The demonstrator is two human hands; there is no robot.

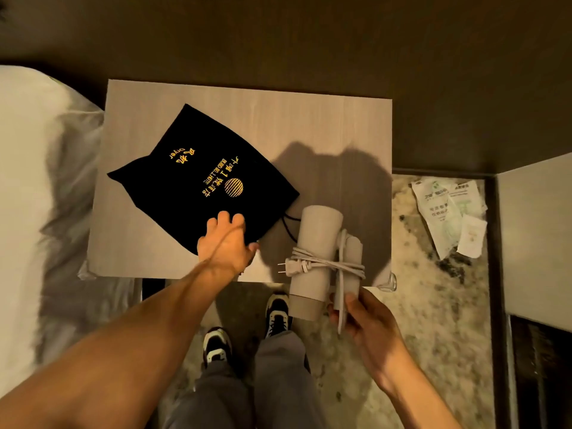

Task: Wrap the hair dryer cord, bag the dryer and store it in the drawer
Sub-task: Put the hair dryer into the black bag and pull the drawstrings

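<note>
**Wrapped dryer in hand, bag flat on the table**

While the pale wooden table (309, 125) fills the middle of the view, a dark wall runs behind it and a white bed (40, 181) presses against its left edge. To the right, the mottled floor (433, 305) carries a few paper packets (448, 212), and a light panel (535, 236) stands beyond them.

The black bag (198, 178), printed in gold, lies flat on the table's left half, one corner near the front edge. The left hand (226, 243) rests on that near corner, fingers (224, 219) spread and pressing down, closed on nothing. A thin dark drawstring (288, 227) trails from the bag toward the dryer (318, 249).

The right hand (368, 323) holds the dryer by its folded handle, fingers curled around the handle's end. The dryer hangs over the table's front edge, its barrel pointing away from the person. The white cord (328, 264) is wound around barrel and handle, with the plug (289, 267) sticking out to the left.

The table's back and right portions are bare. The person's shoes (216, 345) stand just below the front edge.
</note>
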